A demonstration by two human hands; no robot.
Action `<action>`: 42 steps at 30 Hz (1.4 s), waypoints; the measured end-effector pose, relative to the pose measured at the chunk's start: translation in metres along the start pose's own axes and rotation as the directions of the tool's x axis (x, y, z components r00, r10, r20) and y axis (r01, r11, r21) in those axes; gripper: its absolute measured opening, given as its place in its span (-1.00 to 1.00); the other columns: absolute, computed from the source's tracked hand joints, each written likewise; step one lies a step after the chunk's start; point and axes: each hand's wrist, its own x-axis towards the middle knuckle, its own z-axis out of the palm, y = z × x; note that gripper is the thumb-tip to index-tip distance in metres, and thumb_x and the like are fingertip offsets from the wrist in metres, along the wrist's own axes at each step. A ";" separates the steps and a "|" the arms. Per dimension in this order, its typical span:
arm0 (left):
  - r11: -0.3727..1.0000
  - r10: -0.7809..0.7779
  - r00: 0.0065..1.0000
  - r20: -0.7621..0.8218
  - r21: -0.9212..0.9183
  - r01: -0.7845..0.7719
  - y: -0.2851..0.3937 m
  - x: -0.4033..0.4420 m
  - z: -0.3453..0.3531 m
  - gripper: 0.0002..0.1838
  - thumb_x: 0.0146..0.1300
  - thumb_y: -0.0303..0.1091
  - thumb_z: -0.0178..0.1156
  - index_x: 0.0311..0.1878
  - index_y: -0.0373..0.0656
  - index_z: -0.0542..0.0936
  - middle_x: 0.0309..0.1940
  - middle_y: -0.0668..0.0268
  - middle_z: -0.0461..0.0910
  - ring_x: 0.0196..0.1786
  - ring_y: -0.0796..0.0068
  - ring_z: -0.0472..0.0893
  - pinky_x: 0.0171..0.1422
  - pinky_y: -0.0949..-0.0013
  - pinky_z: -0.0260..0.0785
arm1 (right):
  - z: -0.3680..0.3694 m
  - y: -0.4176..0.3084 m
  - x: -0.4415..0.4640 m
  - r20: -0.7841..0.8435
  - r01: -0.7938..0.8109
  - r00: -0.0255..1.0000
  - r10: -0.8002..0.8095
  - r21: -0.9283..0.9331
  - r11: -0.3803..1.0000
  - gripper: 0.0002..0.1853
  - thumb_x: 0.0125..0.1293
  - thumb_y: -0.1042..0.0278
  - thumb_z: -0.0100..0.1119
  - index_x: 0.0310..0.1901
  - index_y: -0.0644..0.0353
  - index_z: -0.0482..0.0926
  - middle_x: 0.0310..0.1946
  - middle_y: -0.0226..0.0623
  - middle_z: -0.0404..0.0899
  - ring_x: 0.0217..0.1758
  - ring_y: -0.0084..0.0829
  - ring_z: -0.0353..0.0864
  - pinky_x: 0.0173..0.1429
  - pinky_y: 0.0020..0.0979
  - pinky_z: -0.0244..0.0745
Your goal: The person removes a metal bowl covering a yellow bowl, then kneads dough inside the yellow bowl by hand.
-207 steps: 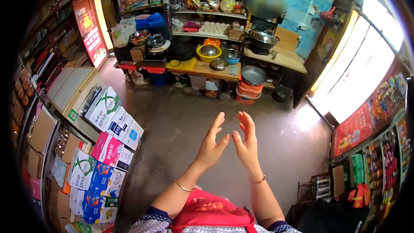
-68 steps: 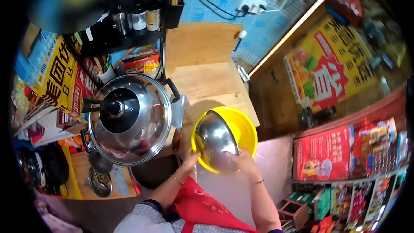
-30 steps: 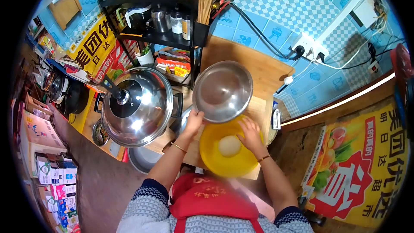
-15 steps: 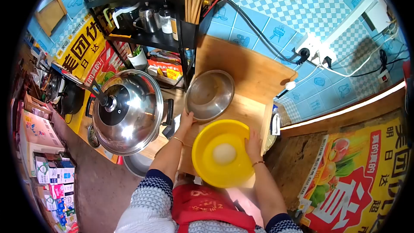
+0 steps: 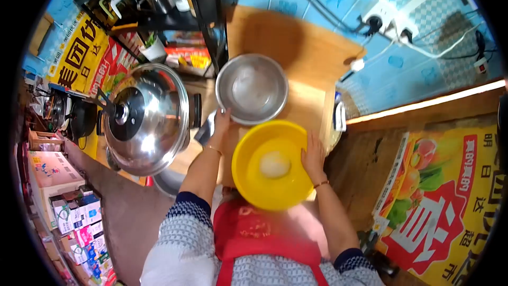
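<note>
A yellow basin (image 5: pixel 248 185) with a pale round lump of dough (image 5: pixel 274 164) inside stands at the front of the wooden worktop (image 5: pixel 312 100). Behind it, a steel bowl (image 5: pixel 252 89) rests with its hollow side up. My left hand (image 5: pixel 221 126) is at the bowl's lower left rim, its fingers partly hidden and blurred there. My right hand (image 5: pixel 313 157) lies against the right rim of the yellow basin, fingers stretched out and apart from the steel bowl.
A large lidded steel pot (image 5: pixel 145 119) stands close on the left. Behind it rises a black rack (image 5: pixel 159 21) with jars and packets. Sockets (image 5: pixel 389 20) and cables are on the tiled wall. A grey basin (image 5: pixel 170 181) sits low, below the pot.
The steel bowl, held tilted above the yellow basin a second ago, now rests behind it, hollow side up. My right hand stays by the yellow rim. The view has shifted.
</note>
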 end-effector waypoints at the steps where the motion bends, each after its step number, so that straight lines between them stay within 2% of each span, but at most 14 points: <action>1: 0.993 -0.044 0.999 -0.010 -0.107 0.043 0.016 -0.018 0.000 -0.56 0.39 -0.34 0.06 0.25 -0.33 0.28 0.01 0.04 0.56 -0.06 0.32 0.63 -0.15 0.33 0.59 | -0.005 -0.005 -0.003 0.033 -0.021 0.999 0.020 0.008 1.000 -0.29 0.20 0.42 0.22 0.38 0.23 0.19 0.29 0.01 0.28 0.37 0.02 0.23 0.42 -0.09 0.16; 2: 0.974 -0.085 0.996 -0.019 -0.214 0.079 0.027 -0.028 0.002 -0.53 0.39 -0.36 0.07 0.27 -0.35 0.24 0.05 0.02 0.54 0.00 0.29 0.61 -0.04 0.30 0.58 | -0.012 -0.011 -0.001 -0.025 0.053 0.998 -0.052 0.017 0.998 -0.28 0.19 0.39 0.24 0.38 0.23 0.19 0.31 0.02 0.26 0.39 0.02 0.21 0.43 -0.11 0.16; 5: 0.939 0.345 0.910 -0.231 0.085 -0.334 0.023 -0.056 0.004 -0.45 0.37 -0.37 0.09 0.33 -0.41 0.21 0.22 -0.06 0.42 0.25 0.06 0.46 0.33 0.18 0.31 | -0.005 -0.017 -0.024 -0.022 0.164 0.987 -0.162 0.108 0.981 -0.23 0.17 0.27 0.31 0.39 0.20 0.19 0.36 0.00 0.21 0.44 0.01 0.16 0.45 -0.07 0.11; 7: 0.761 0.587 0.808 -0.055 0.379 -0.527 0.059 -0.118 0.016 -0.42 0.32 -0.41 0.12 0.35 -0.38 0.21 0.25 -0.11 0.37 0.32 0.00 0.38 0.38 0.13 0.23 | 0.002 -0.029 -0.035 0.020 0.208 0.976 -0.216 0.196 0.958 -0.19 0.15 0.20 0.34 0.40 0.18 0.18 0.39 -0.03 0.18 0.47 0.00 0.12 0.47 -0.01 0.07; 12: 0.312 0.690 0.655 0.308 0.690 -0.653 0.037 -0.170 0.035 -0.29 0.12 -0.45 0.23 0.36 -0.36 0.24 0.29 -0.10 0.29 0.31 -0.11 0.33 0.38 0.10 0.22 | 0.024 -0.068 -0.052 0.428 0.403 0.826 -0.367 0.008 0.915 -0.02 -0.05 -0.06 0.48 0.42 -0.10 0.19 0.48 -0.20 0.05 0.56 -0.09 -0.08 0.41 0.36 -0.13; 20: 0.354 0.504 0.800 0.325 0.767 -0.535 0.018 -0.147 0.032 -0.27 0.10 -0.61 0.07 0.42 -0.09 0.26 0.14 0.04 0.39 0.02 -0.01 0.46 0.13 0.06 0.38 | 0.045 -0.062 -0.021 0.389 0.467 0.818 -0.424 -0.020 0.884 -0.03 -0.15 0.06 0.51 0.37 -0.05 0.26 0.38 -0.17 0.23 0.47 -0.04 0.12 0.38 0.19 0.12; 23: 0.383 0.501 0.812 0.300 0.765 -0.519 0.022 -0.152 0.033 -0.28 0.11 -0.64 0.04 0.41 -0.03 0.28 0.09 0.05 0.40 -0.02 0.01 0.47 0.10 0.06 0.39 | 0.023 -0.062 0.019 0.456 0.203 0.820 -0.347 0.334 0.920 -0.13 -0.05 0.10 0.45 0.34 0.08 0.29 0.24 -0.18 0.40 0.36 -0.13 0.31 0.36 -0.12 0.26; 25: 0.389 0.475 0.839 0.265 0.792 -0.470 0.020 -0.156 0.038 -0.28 0.11 -0.64 0.03 0.41 -0.03 0.29 0.08 0.04 0.40 -0.01 0.01 0.47 0.09 0.07 0.39 | 0.002 -0.058 0.044 0.698 -0.336 0.682 -0.220 0.566 0.753 -0.27 0.12 0.08 0.34 0.29 0.21 0.34 0.14 -0.18 0.49 0.21 -0.22 0.47 0.28 -0.34 0.34; 29: 0.452 0.473 0.863 0.175 0.793 -0.408 0.021 -0.164 0.038 -0.33 0.11 -0.62 0.05 0.36 -0.08 0.32 0.02 0.01 0.43 0.00 -0.02 0.50 0.06 0.07 0.41 | 0.030 -0.032 0.054 0.694 -0.227 0.534 -0.483 0.668 0.709 -0.43 0.23 0.07 0.24 0.19 0.25 0.45 0.07 -0.20 0.54 0.08 -0.26 0.53 0.19 -0.32 0.41; 32: 0.547 0.416 0.896 0.155 0.744 -0.383 0.013 -0.170 0.031 -0.42 0.14 -0.52 0.11 0.30 -0.15 0.35 -0.05 -0.01 0.49 -0.04 -0.08 0.52 0.03 0.05 0.42 | 0.049 -0.032 0.052 0.681 -0.189 0.595 -0.427 0.635 0.749 -0.51 0.29 0.01 0.17 0.04 0.28 0.56 -0.03 -0.10 0.60 0.00 -0.20 0.58 0.15 -0.27 0.43; 35: 0.590 0.424 0.883 0.202 0.678 -0.439 0.001 -0.143 0.025 -0.53 0.16 -0.38 0.19 0.15 -0.25 0.43 -0.13 -0.04 0.54 -0.07 -0.11 0.55 0.00 0.02 0.42 | 0.069 -0.065 0.028 0.543 -0.285 0.837 -0.065 0.534 0.796 -0.58 0.34 0.01 0.09 -0.14 0.27 0.63 -0.19 -0.08 0.64 -0.04 -0.17 0.60 0.09 -0.18 0.44; 36: 0.607 0.446 0.865 0.229 0.633 -0.481 0.000 -0.130 0.026 -0.58 0.16 -0.30 0.23 0.06 -0.30 0.47 -0.16 -0.06 0.57 -0.08 -0.10 0.57 -0.01 0.02 0.42 | 0.082 -0.077 0.018 0.355 -0.131 0.935 0.021 0.291 0.948 -0.61 0.33 0.04 0.06 -0.20 0.26 0.64 -0.23 -0.08 0.64 -0.09 -0.16 0.60 0.06 -0.15 0.43; 37: 0.611 0.450 0.862 0.232 0.624 -0.487 -0.001 -0.125 0.028 -0.58 0.16 -0.30 0.23 0.06 -0.30 0.47 -0.16 -0.06 0.57 -0.08 -0.10 0.57 -0.01 0.02 0.42 | 0.087 -0.083 0.013 0.138 -0.030 0.990 0.032 -0.017 0.999 -0.64 0.33 0.07 0.04 -0.27 0.24 0.64 -0.27 -0.08 0.63 -0.15 -0.14 0.60 0.02 -0.11 0.43; 42: 0.729 0.327 0.929 0.175 0.579 -0.365 0.006 -0.134 0.033 -0.69 0.21 -0.19 0.21 -0.11 -0.23 0.57 -0.19 -0.04 0.65 -0.06 -0.07 0.61 0.01 0.07 0.45 | 0.069 -0.092 -0.015 0.302 0.245 0.929 -0.216 -0.061 0.968 -0.73 0.22 0.14 0.11 -0.36 0.18 0.63 -0.32 -0.14 0.61 -0.23 -0.13 0.55 -0.05 -0.11 0.40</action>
